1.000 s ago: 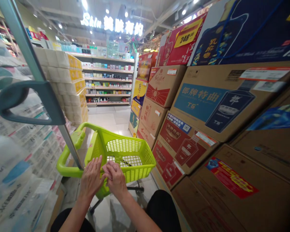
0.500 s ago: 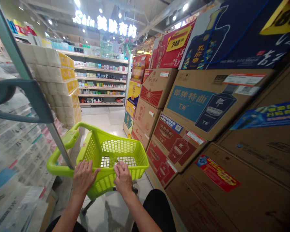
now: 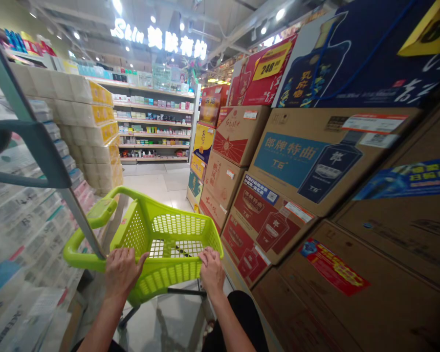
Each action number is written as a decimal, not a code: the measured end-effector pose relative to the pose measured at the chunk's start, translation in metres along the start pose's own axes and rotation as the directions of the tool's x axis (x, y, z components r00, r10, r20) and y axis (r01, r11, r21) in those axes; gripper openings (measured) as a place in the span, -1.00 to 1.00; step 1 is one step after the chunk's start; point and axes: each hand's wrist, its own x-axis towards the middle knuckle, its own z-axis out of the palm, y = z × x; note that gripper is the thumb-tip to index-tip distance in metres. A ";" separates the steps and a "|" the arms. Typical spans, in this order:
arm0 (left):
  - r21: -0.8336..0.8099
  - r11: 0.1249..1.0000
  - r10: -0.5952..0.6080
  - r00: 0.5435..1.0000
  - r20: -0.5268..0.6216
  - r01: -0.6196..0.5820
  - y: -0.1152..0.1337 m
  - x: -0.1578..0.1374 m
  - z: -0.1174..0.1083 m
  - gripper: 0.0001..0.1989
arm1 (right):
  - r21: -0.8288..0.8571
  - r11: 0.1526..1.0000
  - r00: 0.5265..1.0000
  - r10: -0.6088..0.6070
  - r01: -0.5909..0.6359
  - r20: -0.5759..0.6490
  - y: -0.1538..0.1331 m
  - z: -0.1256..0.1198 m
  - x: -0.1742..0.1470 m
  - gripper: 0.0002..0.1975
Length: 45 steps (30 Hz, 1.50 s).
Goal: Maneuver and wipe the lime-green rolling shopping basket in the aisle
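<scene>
A lime-green shopping cart (image 3: 165, 278) with a perforated plastic basket stands crosswise in front of me. My left hand (image 3: 123, 269) is closed over its near rim, close to the handle end, fingers on the inside and thumb pointing right along the edge. Farther right, my right hand (image 3: 211, 270) grips the same rim near the basket's front corner. Nothing lies in the part of the basket that shows. The fingertips of both hands are partly hidden behind the rim.
Stacked liquor cartons (image 3: 289, 161) line the right side. Wrapped tissue packs (image 3: 69, 117) and plastic-wrapped bundles (image 3: 33, 210) stand at left. A grey metal pole (image 3: 84, 220) with a plastic loop (image 3: 29, 151) slants across the left. Cosmetics shelves (image 3: 154, 122) stand at the back.
My right hand has moved right along the rim toward the basket's front corner. My left hand and the cart's handle end have shifted slightly left.
</scene>
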 end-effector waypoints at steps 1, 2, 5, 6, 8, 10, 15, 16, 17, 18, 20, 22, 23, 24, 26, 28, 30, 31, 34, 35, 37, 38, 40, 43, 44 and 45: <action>0.014 1.000 -0.005 1.000 -0.002 0.005 0.002 0.000 0.000 -0.54 | -0.004 0.999 0.999 -0.049 0.049 -0.009 -0.013 0.005 -0.004 -0.63; 0.026 1.000 -0.004 1.000 -0.002 0.004 0.004 0.000 0.000 -0.55 | 0.002 0.994 0.994 -0.106 0.106 -0.014 -0.026 0.010 -0.010 -0.63; 0.046 0.999 0.024 1.000 0.013 -0.024 0.004 0.000 -0.002 -0.57 | 0.055 0.972 0.973 -0.230 0.230 -0.009 -0.055 0.022 -0.022 -0.66; 0.052 0.998 0.036 0.999 0.020 -0.037 0.002 -0.001 -0.002 -0.59 | 0.076 0.968 0.970 -0.241 0.240 0.006 -0.057 0.022 -0.023 -0.66; 0.065 0.996 0.054 0.998 0.029 -0.056 -0.003 -0.002 -0.004 -0.61 | 0.106 0.971 0.975 -0.219 0.214 0.044 -0.049 0.019 -0.021 -0.64; 0.088 0.994 0.058 0.998 0.032 -0.061 -0.008 -0.003 -0.005 -0.63 | 0.102 0.981 0.982 -0.172 0.165 0.071 -0.029 0.011 -0.013 -0.60; 0.130 0.991 0.025 1.000 0.019 -0.027 -0.011 -0.003 -0.004 -0.63 | -0.035 0.999 0.997 0.019 -0.016 0.075 0.018 -0.011 0.004 -0.62; 0.122 0.992 0.021 1.000 0.011 -0.022 -0.011 -0.003 -0.004 -0.63 | -0.060 0.997 0.997 0.045 -0.041 0.069 0.019 -0.012 0.004 -0.63; 0.113 0.993 0.016 1.000 0.003 -0.016 -0.010 -0.003 -0.003 -0.63 | -0.076 0.996 0.997 0.052 -0.048 0.059 0.017 -0.010 0.004 -0.63; 0.104 0.994 0.012 1.000 -0.004 -0.011 -0.009 -0.003 -0.003 -0.64 | -0.082 0.996 0.998 0.042 -0.038 0.045 0.012 -0.007 0.002 -0.62; 0.105 0.994 0.007 1.000 -0.010 -0.006 -0.009 -0.002 -0.003 -0.65 | -0.071 0.997 1.000 -0.016 0.018 0.022 -0.003 0.002 -0.004 -0.59; 0.131 0.991 0.013 1.000 -0.007 -0.012 -0.010 -0.002 -0.002 -0.66 | -0.045 0.995 0.996 -0.089 0.090 0.016 -0.018 0.012 -0.011 -0.58; 0.145 0.989 0.020 1.000 -0.004 -0.019 -0.011 -0.002 -0.002 -0.67 | -0.030 0.992 0.993 -0.118 0.119 0.025 -0.023 0.015 -0.014 -0.57; 0.158 0.987 0.025 1.000 0.000 -0.025 -0.012 -0.002 -0.002 -0.68 | -0.015 0.990 0.990 -0.137 0.138 0.038 -0.026 0.016 -0.015 -0.57; 0.170 0.985 0.032 0.999 0.008 -0.033 -0.014 -0.002 -0.002 -0.69 | 0.015 0.989 0.987 -0.146 0.146 0.069 -0.022 0.014 -0.014 -0.56; 0.172 0.984 0.034 0.999 0.015 -0.036 -0.016 -0.004 -0.002 -0.69 | 0.028 0.993 0.990 -0.113 0.111 0.090 -0.006 0.006 -0.006 -0.57; 0.182 0.983 0.028 0.999 0.019 -0.031 -0.016 -0.005 -0.001 -0.68 | 0.009 0.999 0.995 -0.031 0.031 0.098 0.014 -0.003 0.005 -0.60; 0.192 0.981 0.021 1.000 0.019 -0.025 -0.015 -0.006 -0.001 -0.68 | -0.010 1.000 0.995 0.019 -0.019 0.100 0.022 -0.008 0.010 -0.62; 0.228 0.974 -0.010 1.000 0.016 0.006 -0.010 -0.007 0.002 -0.67 | -0.059 0.992 0.989 0.120 -0.115 0.092 0.033 -0.013 0.020 -0.64; 0.233 0.972 -0.018 1.000 0.015 0.013 -0.008 -0.007 0.002 -0.67 | -0.066 0.992 0.991 0.112 -0.107 0.079 0.029 -0.011 0.020 -0.63; 0.233 0.972 -0.023 1.000 0.017 0.018 -0.003 -0.006 0.003 -0.68 | -0.062 0.997 0.998 0.045 -0.042 0.050 0.013 -0.003 0.014 -0.62; 0.230 0.973 -0.020 1.000 0.020 0.015 -0.002 -0.005 0.004 -0.69 | -0.048 0.999 0.999 -0.003 0.005 0.040 0.002 0.003 0.009 -0.62; 0.217 0.976 -0.012 1.000 0.024 0.006 0.001 -0.004 0.003 -0.69 | 0.005 0.995 0.994 -0.100 0.100 0.033 -0.023 0.016 -0.003 -0.58; 0.184 0.983 -0.003 1.000 0.020 -0.001 0.003 -0.002 0.000 -0.69 | 0.110 0.969 0.973 -0.226 0.220 0.042 -0.051 0.029 -0.016 -0.52; 0.171 0.985 0.001 1.000 0.019 -0.004 0.004 -0.002 -0.001 -0.69 | 0.139 0.960 0.967 -0.251 0.243 0.046 -0.055 0.030 -0.018 -0.52; 0.160 0.987 0.006 1.000 0.020 -0.009 0.004 -0.003 -0.003 -0.69 | 0.162 0.954 0.963 -0.265 0.253 0.052 -0.055 0.030 -0.018 -0.52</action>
